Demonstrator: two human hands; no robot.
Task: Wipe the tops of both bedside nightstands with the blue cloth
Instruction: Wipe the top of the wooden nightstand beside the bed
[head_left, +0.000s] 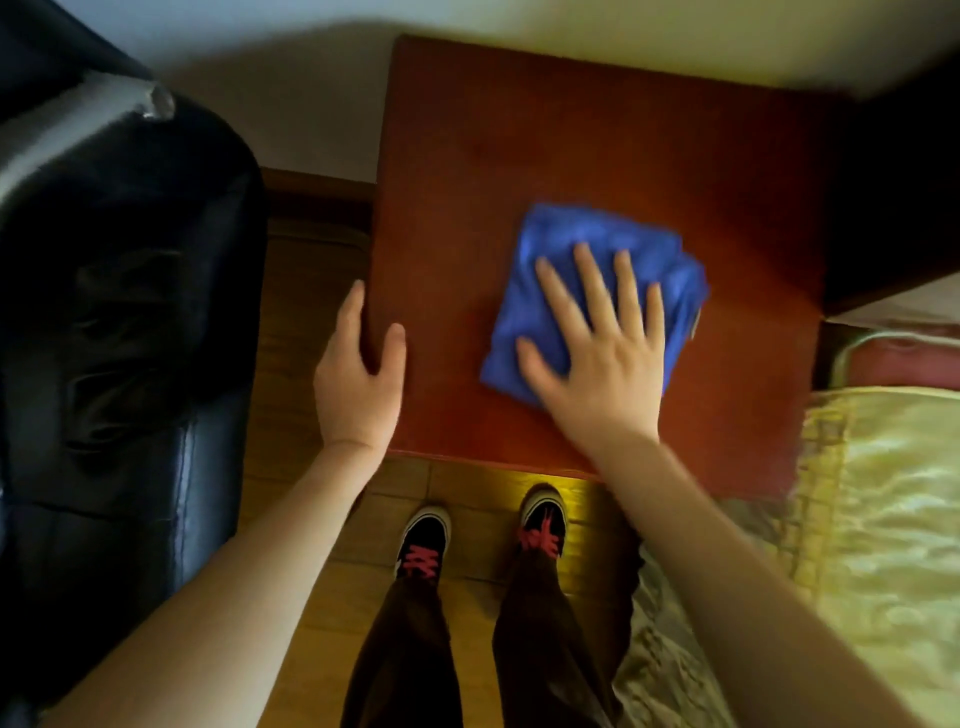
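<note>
Far left I see a black leather armchair (119, 322), not part of the job. Next over, my left hand (358, 374) clamps the left edge of the nightstand (519, 130), thumb on top, fingers wrapped down the side, steadying it. Centre-right of the red-brown top sits the blue cloth (566, 265), folded into a thick pad, with my right hand (597, 353) flat on it, fingers spread, palm pressing down, not pinching anything. Cloth looks soft, light, limp, probably microfibre; I judge it slides fine on the smooth wood if I keep palm load on it, else it bunches. Best hold is flat palm mid-pad. Small tag at its right edge, unreadable. No brands or writing legible anywhere. Bed (883, 519) far right
</note>
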